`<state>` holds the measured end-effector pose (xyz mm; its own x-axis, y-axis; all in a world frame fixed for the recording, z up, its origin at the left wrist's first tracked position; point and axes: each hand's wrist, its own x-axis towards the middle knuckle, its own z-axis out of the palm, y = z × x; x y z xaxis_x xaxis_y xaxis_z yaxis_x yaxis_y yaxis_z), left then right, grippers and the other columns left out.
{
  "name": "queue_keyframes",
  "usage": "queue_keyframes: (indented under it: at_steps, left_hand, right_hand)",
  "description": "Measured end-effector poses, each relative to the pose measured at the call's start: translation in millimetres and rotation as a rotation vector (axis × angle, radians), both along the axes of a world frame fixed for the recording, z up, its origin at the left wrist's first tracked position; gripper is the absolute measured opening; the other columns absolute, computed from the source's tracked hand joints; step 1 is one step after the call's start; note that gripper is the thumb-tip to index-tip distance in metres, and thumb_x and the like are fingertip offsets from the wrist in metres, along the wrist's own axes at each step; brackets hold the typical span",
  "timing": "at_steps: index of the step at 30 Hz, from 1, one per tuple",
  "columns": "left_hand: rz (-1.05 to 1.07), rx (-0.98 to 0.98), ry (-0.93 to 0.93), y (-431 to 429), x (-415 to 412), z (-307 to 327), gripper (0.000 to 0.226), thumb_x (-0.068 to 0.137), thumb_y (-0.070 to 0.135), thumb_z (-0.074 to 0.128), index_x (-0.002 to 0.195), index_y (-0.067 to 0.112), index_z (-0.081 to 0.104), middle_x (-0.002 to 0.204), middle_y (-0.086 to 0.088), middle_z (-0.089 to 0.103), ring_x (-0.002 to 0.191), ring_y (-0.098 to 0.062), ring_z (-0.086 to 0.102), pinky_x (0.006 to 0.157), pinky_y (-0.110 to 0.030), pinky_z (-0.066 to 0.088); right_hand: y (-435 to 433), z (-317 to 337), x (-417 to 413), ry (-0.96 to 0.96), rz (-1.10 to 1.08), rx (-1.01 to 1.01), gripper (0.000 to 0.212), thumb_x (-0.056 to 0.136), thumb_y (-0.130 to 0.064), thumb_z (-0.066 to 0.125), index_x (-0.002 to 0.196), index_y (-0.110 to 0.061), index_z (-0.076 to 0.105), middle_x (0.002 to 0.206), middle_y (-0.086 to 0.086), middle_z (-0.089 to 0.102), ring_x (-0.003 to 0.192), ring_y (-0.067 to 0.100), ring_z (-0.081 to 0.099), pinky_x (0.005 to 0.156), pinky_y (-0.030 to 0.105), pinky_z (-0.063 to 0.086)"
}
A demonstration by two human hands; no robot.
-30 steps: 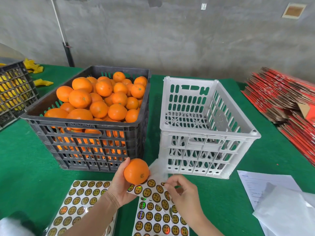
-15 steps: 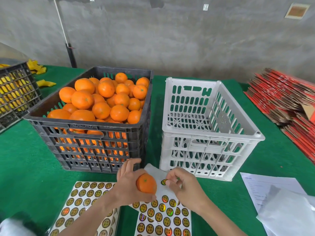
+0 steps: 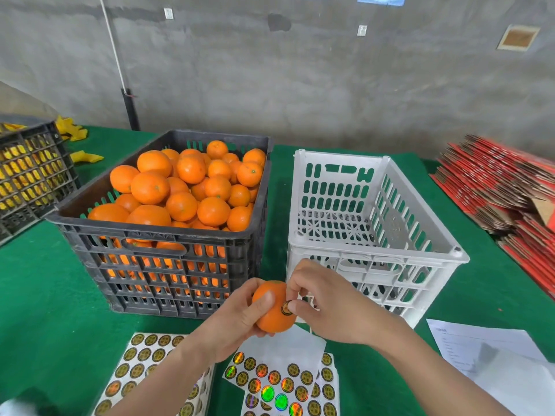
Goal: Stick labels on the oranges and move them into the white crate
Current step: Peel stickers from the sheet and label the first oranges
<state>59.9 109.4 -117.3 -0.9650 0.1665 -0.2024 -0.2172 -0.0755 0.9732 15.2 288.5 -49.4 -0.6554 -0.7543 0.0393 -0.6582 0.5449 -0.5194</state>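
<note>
At lower centre of the frame, the left hand (image 3: 237, 319) wrapped an orange (image 3: 271, 307) while the right hand (image 3: 327, 304) pinched a round label (image 3: 287, 307) onto its skin. Pressing from centre outward would likely seat it flat. The white crate (image 3: 375, 259) stood empty just behind. The printing on the label sheets (image 3: 288, 382) was unreadable.

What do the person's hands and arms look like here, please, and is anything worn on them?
The left hand and right hand are bare: no gloves, rings, watch or bands show. Both forearms are uncovered to the frame edge, with no sleeve in view.
</note>
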Motion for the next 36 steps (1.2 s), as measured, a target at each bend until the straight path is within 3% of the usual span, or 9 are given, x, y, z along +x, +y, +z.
queue_keyframes:
  at_steps: [6,10,15,19,22,25,28,32,36]
  left_hand:
    - [0.087,-0.092,0.149,10.9,-3.7,19.4,0.105,0.034,0.089,0.066,0.111,0.019,0.049,0.101,-0.004,0.058,0.075,-0.010,0.060,0.061,-0.018,0.046]
    - [0.090,-0.192,0.302,11.1,-8.9,38.2,0.096,0.039,0.089,0.064,0.106,0.023,0.048,0.104,0.001,0.055,0.081,-0.005,0.062,0.059,-0.016,0.049]
    - [0.010,-0.316,0.378,10.4,-17.7,52.7,0.092,0.044,0.089,0.062,0.109,0.025,0.053,0.106,0.002,0.061,0.093,-0.015,0.063,0.075,-0.024,0.053]
    - [0.112,-0.298,0.306,19.3,-33.8,62.7,0.073,0.063,0.076,0.059,0.110,0.022,0.049,0.101,-0.004,0.059,0.073,-0.007,0.061,0.056,-0.012,0.046]
    - [0.079,-0.400,0.341,20.7,-46.7,78.1,0.057,0.074,0.065,0.051,0.104,0.016,0.048,0.088,-0.006,0.059,0.055,-0.002,0.057,0.049,-0.013,0.043]
    - [0.058,-0.496,0.451,8.0,-63.9,97.2,0.054,0.084,0.059,0.033,0.095,0.011,0.056,0.081,-0.008,0.062,0.060,-0.010,0.058,0.054,-0.024,0.047]
    - [0.363,-0.792,0.570,-29.2,-97.2,108.0,0.034,0.101,0.035,0.037,0.084,0.017,0.060,0.082,0.000,0.065,0.071,-0.014,0.060,0.062,-0.021,0.045]
    - [0.405,-1.179,0.421,-72.8,-127.3,90.2,0.014,0.096,0.009,0.049,0.096,0.003,0.061,0.097,-0.015,0.066,0.092,-0.033,0.060,0.073,-0.037,0.045]
    - [0.491,-1.093,0.351,-83.3,-130.5,76.1,0.017,0.095,0.002,0.046,0.103,0.003,0.061,0.102,-0.017,0.067,0.092,-0.033,0.062,0.075,-0.032,0.045]
  right_hand:
    - [-0.6,16.8,1.4,0.118,-0.104,-0.022,0.018,0.090,-0.029,0.056,0.078,-0.032,0.043,0.091,-0.015,0.041,0.086,0.007,0.046,0.078,0.026,0.041]
    - [1.4,21.7,2.7,0.071,-0.231,-0.136,0.022,0.085,-0.033,0.064,0.077,-0.039,0.045,0.090,-0.021,0.044,0.082,0.001,0.051,0.068,0.014,0.039]
    - [16.5,36.1,-12.4,-0.139,-0.267,-0.177,0.093,0.061,-0.040,0.084,0.126,-0.061,0.021,0.111,-0.024,0.046,0.087,-0.002,0.057,0.070,0.023,0.051]
    - [12.8,30.2,-15.6,-0.312,-0.142,-0.357,0.053,0.083,-0.028,0.069,0.126,-0.044,0.042,0.119,-0.013,0.051,0.095,0.012,0.063,0.071,0.036,0.059]
    - [7.4,30.8,-20.6,-0.295,-0.144,-0.479,0.051,0.075,-0.035,0.076,0.117,-0.034,0.048,0.109,-0.013,0.054,0.093,0.013,0.063,0.073,0.039,0.057]
    - [6.3,42.2,-38.1,-0.319,-0.215,-0.522,0.056,0.061,-0.044,0.083,0.104,-0.039,0.049,0.108,-0.011,0.053,0.090,0.011,0.063,0.071,0.034,0.057]
    - [4.5,52.6,-85.7,-0.224,-0.345,-0.503,0.056,0.064,-0.039,0.081,0.106,-0.039,0.044,0.110,-0.013,0.046,0.094,0.012,0.057,0.070,0.030,0.054]
    - [-0.4,45.4,-170.2,-0.039,-0.410,0.063,0.059,0.073,-0.024,0.076,0.121,-0.021,0.042,0.112,0.001,0.051,0.088,0.013,0.053,0.066,0.023,0.045]
    - [-16.0,-12.2,-212.8,-0.302,-0.221,0.766,0.065,0.075,-0.012,0.075,0.131,-0.011,0.042,0.126,0.009,0.046,0.101,0.028,0.055,0.068,0.031,0.054]
